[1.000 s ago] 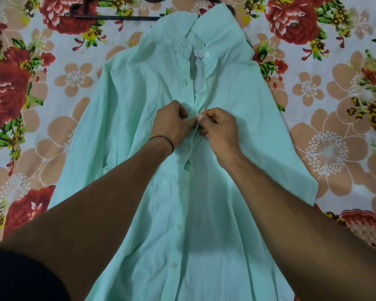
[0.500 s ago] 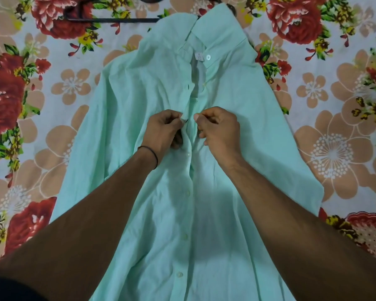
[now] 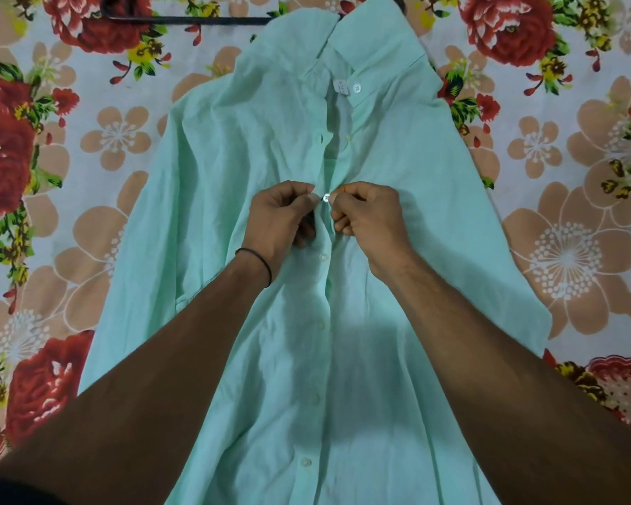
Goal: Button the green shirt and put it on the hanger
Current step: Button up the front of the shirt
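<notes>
Head view shows the pale green cotton shirt flat mid-bed on a floral bedsheet, left hand pinching the placket, right hand pinching a white button mid-buttoning; next, push it through, while the black hanger waits near the far edge.

A flowered bedsheet, red roses and tan blossoms on pale ground, carries everything under my hands. The green shirt lies on it front up, spread beneath my grip, collar beyond it. Beyond my grip to the left, a black hanger rests on the sheet, partly under the collar.
</notes>
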